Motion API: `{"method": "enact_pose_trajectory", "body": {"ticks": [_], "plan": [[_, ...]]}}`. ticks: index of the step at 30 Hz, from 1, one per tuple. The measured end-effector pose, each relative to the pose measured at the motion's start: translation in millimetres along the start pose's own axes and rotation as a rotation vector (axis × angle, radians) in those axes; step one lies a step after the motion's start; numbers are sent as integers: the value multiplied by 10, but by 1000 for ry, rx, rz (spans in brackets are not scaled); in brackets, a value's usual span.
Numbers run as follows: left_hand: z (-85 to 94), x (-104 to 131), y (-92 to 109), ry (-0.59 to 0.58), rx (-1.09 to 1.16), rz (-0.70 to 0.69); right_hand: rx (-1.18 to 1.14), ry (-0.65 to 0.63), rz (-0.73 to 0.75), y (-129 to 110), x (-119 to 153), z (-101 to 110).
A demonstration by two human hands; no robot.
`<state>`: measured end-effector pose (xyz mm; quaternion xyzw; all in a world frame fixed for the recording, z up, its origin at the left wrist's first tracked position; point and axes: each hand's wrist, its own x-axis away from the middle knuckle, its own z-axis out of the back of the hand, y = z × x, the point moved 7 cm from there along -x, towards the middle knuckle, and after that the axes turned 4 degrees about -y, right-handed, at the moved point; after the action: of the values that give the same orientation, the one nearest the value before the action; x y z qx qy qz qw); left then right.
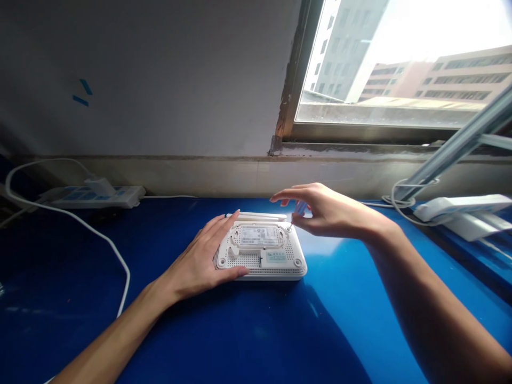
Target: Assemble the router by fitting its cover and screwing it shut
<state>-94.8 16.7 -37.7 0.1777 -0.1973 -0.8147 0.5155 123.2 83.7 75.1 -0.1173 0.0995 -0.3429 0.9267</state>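
A white router (276,273) lies upside down on the blue table, its label, vent holes and corner screw holes facing up. Its folded antennas (260,217) lie along the far edge. My left hand (204,253) grips the router's left end, thumb along the near edge and fingers over the far left corner. Between the thumb and fingers of my right hand (320,210) is a screwdriver with a translucent bluish handle (301,207). Its thin shaft points down at the far right corner hole; whether the tip sits in a screw cannot be seen.
On the left a white power strip (128,196) with a plugged-in adapter stands by the wall, and its white cable (116,250) loops across the blue table (256,330). Another power strip (460,208) lies at the right beside a slanted metal post (448,144). A window is behind.
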Motion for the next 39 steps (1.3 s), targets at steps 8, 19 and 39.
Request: {"method": "enact_pose_trajectory", "body": {"ticks": [8,19,39], "plan": [[-10,-9,-17,-1,21,4,-28,-3,-49,74,-23,-37],[-49,14,-38,-9,-17,-3,-12,-10,-55,25,-19,-31],[-60,5,-21,-3,-18,-29,-9,-19,-73,35,-1,-3]]}}
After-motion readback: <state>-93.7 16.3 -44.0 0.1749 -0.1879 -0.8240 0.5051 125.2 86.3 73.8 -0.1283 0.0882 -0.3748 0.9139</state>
